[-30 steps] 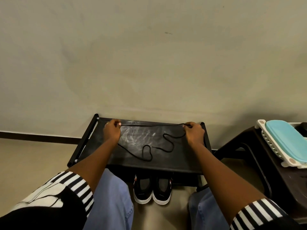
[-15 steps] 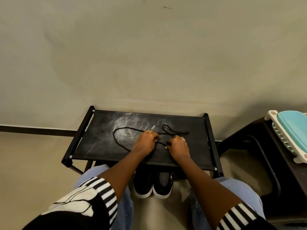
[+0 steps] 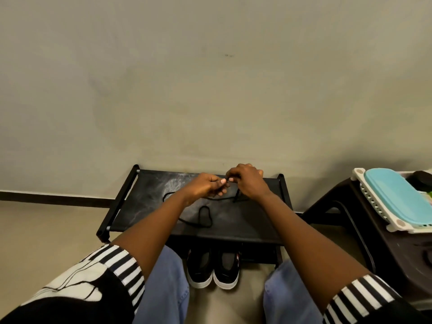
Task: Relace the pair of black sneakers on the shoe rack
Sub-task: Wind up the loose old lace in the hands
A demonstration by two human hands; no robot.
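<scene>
Most of the view is being filled by a plain beige wall (image 3: 210, 90), which is being marked by a small dark speck (image 3: 228, 55) high up. Along its foot, at the left, a dark skirting strip (image 3: 46, 199) is being met by a pale floor (image 3: 42, 230). At the right edge, a dark brown plastic stand (image 3: 397, 258) is being loaded with a white slotted tray (image 3: 371, 203), and the tray is being covered by a turquoise lid (image 3: 395, 197). Just behind the tray, a round black object (image 3: 422, 181) is being cut off by the frame.
</scene>
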